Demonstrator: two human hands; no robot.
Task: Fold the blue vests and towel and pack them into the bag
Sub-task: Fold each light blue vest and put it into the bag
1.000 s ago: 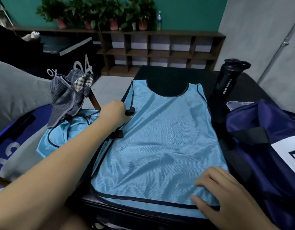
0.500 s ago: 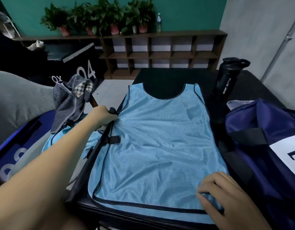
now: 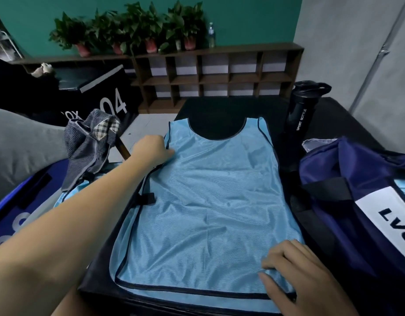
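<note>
As left hand (image 3: 151, 149) pinches armhole | mesh vest (image 3: 208, 213) flat | right hand (image 3: 295, 274) presses

The vest (image 3: 206, 201) lies on the table (image 3: 334, 119), bag (image 3: 356, 201) right (bottle (image 3: 299, 112) behind), towel (image 3: 89, 142) left.

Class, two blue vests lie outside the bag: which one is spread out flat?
The vest on the black table, touched by the left hand and right hand. The other vest lies bunched to the left, partly under the striped towel.

Head view — looking down, close over table (image 3: 219, 110).
</note>
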